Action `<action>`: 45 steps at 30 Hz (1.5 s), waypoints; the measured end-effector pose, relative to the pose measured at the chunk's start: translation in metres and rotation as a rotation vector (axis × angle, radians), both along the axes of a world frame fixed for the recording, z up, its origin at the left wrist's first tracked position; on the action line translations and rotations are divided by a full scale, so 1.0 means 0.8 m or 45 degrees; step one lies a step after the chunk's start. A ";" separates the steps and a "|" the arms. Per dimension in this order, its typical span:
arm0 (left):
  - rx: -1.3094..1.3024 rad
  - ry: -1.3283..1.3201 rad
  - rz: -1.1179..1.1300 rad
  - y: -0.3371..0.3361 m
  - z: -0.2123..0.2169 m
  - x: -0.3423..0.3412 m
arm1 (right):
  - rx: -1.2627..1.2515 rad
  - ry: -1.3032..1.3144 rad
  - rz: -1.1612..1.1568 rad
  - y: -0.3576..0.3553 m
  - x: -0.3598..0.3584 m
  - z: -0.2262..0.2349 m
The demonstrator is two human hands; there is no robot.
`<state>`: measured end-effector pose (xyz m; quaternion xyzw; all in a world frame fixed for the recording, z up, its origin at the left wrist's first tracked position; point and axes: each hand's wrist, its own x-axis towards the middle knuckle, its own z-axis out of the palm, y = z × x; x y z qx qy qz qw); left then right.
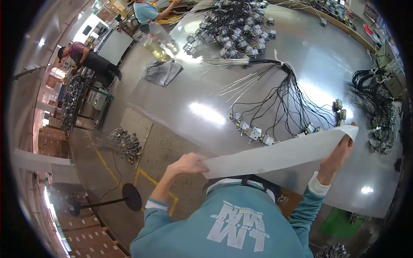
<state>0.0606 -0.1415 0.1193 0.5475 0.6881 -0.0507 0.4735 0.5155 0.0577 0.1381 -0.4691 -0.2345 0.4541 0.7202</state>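
Note:
A long white strip (271, 152), paper or plastic film, is stretched between my hands in front of my waist, over the near edge of the metal table. My left hand (189, 164) pinches its left end. At the other end my right hand (338, 157) grips the strip, whose corner folds over the fingertips. Just beyond the strip lies a tied bundle of black cables (286, 84) with bare white ends. Its cables fan out to several small metal thermostat-like parts (255, 134); the strip's upper edge passes close to some of them.
A big heap of similar cabled parts (234, 32) covers the table's far side; another bunch (380, 116) lies at right. Two clear bottles (155, 48) stand near a grey cloth (162, 72). Co-workers (81, 56) are beyond. More cabled parts (124, 144) lie on the floor at left.

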 end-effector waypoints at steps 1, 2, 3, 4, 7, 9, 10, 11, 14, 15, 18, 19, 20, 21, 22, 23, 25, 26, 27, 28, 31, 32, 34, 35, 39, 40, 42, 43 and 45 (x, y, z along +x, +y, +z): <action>0.007 0.002 0.011 -0.010 -0.015 -0.012 | 0.007 0.002 0.011 0.003 0.007 -0.005; 0.080 0.150 -0.047 -0.020 -0.041 -0.026 | 0.085 -0.015 -0.008 0.006 0.013 -0.011; 0.149 0.299 -0.102 -0.029 -0.061 -0.038 | 0.159 -0.032 -0.024 0.004 0.015 -0.015; 0.154 0.288 -0.088 -0.033 -0.074 -0.041 | 0.166 -0.043 -0.011 -0.001 0.012 -0.011; 0.598 -0.063 0.460 -0.036 -0.084 -0.034 | 0.200 -0.816 0.583 -0.030 -0.034 0.007; 0.892 -0.220 0.699 -0.021 -0.054 -0.012 | 0.221 -0.790 0.984 -0.055 -0.091 0.008; 0.894 -0.358 0.754 -0.018 -0.047 -0.006 | 0.170 -0.577 1.183 -0.072 -0.124 0.009; 0.894 -0.372 0.764 -0.013 -0.041 0.003 | 0.209 -0.525 1.285 -0.087 -0.149 0.005; 0.932 -0.522 0.691 0.010 -0.015 0.047 | 0.309 -0.573 1.488 -0.102 -0.191 0.005; 0.971 -0.587 0.560 0.024 0.001 0.057 | 0.376 -0.690 1.545 -0.100 -0.204 0.006; 0.959 -0.751 0.478 0.030 0.002 0.073 | 0.399 -0.767 1.504 -0.087 -0.198 0.009; 0.930 -0.829 0.491 0.032 -0.001 0.073 | 0.468 -0.880 1.471 -0.082 -0.193 0.008; 0.884 -0.783 0.476 0.039 0.011 0.063 | 0.443 -0.834 1.420 -0.077 -0.195 0.008; 0.876 -0.789 0.487 0.046 0.019 0.055 | 0.433 -0.837 1.429 -0.072 -0.195 0.007; 0.879 -0.856 0.566 0.053 0.024 0.048 | 0.275 -0.756 1.221 -0.066 -0.193 0.005; 0.882 -0.926 0.647 0.058 0.026 0.042 | 0.120 -0.677 1.010 -0.060 -0.187 0.004; 0.888 -0.792 0.596 0.060 0.020 0.021 | 0.007 -0.677 0.766 -0.040 -0.147 -0.013; 0.896 -0.654 0.529 0.058 0.015 0.012 | 0.011 -0.676 0.643 -0.031 -0.130 -0.010; 0.887 -0.659 0.538 0.053 0.010 0.003 | 0.014 -0.674 0.520 -0.022 -0.114 -0.005; 0.778 -0.568 0.451 0.047 0.002 -0.009 | 0.010 -0.701 0.412 -0.018 -0.100 -0.002; 0.479 -0.410 0.144 0.026 -0.005 -0.046 | 0.054 -0.803 0.232 0.014 -0.033 -0.034; 0.303 -0.334 -0.072 0.020 -0.005 -0.058 | 0.055 -0.814 0.175 0.023 -0.020 -0.038; 0.108 -0.254 -0.203 0.009 -0.011 -0.084 | 0.007 -0.887 0.127 0.041 -0.001 -0.042; -0.069 -0.163 -0.321 0.008 -0.013 -0.089 | -0.021 -0.952 0.091 0.048 0.000 -0.040; -0.395 -0.137 -0.538 0.010 -0.019 -0.075 | -0.075 -1.147 0.321 0.052 -0.002 -0.040; -0.225 -0.327 -0.527 0.005 -0.032 -0.067 | -0.084 -1.075 0.363 0.047 -0.012 -0.045; -0.084 -0.461 -0.434 0.017 -0.032 -0.030 | -0.245 -1.106 0.496 0.042 -0.033 -0.034; -0.041 -0.507 -0.350 0.029 -0.033 -0.009 | -0.394 -1.134 0.631 0.040 -0.043 -0.030; -0.005 -0.554 -0.278 0.044 -0.044 0.020 | -0.347 -1.152 0.656 0.043 -0.060 -0.033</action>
